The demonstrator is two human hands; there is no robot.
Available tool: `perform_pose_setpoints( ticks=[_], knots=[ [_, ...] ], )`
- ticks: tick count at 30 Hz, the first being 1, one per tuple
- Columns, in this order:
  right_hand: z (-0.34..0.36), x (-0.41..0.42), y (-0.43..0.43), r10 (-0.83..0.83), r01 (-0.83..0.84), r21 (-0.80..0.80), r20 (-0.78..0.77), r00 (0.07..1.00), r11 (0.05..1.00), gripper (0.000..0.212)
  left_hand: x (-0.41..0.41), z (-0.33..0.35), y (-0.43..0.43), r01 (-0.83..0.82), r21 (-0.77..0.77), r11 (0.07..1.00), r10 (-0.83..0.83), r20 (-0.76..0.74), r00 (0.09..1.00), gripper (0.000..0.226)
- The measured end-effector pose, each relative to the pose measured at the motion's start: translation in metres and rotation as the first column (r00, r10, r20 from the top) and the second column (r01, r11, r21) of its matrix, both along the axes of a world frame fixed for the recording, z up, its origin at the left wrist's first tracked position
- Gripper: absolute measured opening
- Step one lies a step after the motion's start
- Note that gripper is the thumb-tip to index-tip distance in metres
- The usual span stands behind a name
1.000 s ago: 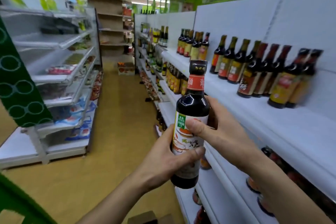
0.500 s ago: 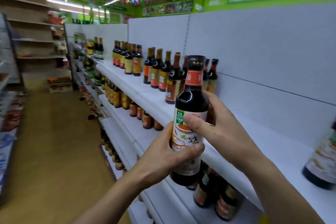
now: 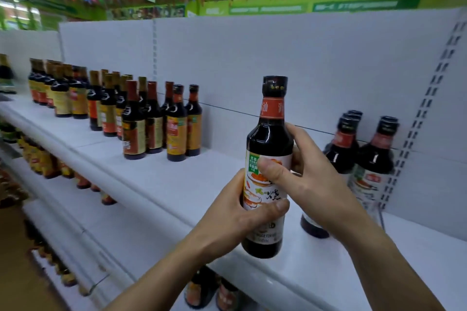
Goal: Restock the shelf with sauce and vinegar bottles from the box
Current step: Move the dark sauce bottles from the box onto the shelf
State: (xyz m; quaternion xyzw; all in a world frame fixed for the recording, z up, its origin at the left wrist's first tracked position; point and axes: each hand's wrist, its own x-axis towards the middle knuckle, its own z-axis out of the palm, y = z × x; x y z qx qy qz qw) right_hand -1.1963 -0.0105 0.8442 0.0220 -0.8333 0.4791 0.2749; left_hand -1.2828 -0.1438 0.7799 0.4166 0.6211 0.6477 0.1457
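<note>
Risk: the dark glass sauce bottle [image 3: 268, 139] with its white label, gripped upright in left hand [image 3: 235, 213] and right hand [image 3: 312, 185] above the white metal shelf [image 3: 177, 184], could clip the matching dark bottles [image 3: 372, 159] just beside it when set down.

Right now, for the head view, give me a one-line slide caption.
A dark sauce bottle held upright by the left hand and right hand, before a gap among shelved bottles on the white shelf.

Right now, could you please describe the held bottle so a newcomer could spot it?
Find the white top shelf. Toward its right end, beside matching bottles, one dark sauce bottle alone is gripped by the left hand and right hand.
</note>
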Motion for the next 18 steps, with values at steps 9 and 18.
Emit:
perform_pose_setpoints(
  ticks=[9, 18],
  knots=[
    [-0.011, 0.04, 0.049, -0.191, 0.191, 0.011, 0.011, 0.982, 0.982, 0.06, 0.022, -0.008, 0.067, 0.199, 0.003, 0.98, -0.199, 0.054, 0.978, 0.046],
    [-0.028, 0.067, 0.078, -0.354, 0.356, -0.038, 0.043, 0.934, 0.934, 0.063, 0.034, -0.019, 0.113, 0.377, -0.037, 0.926, -0.377, 0.012, 0.926, 0.054]
  ],
)
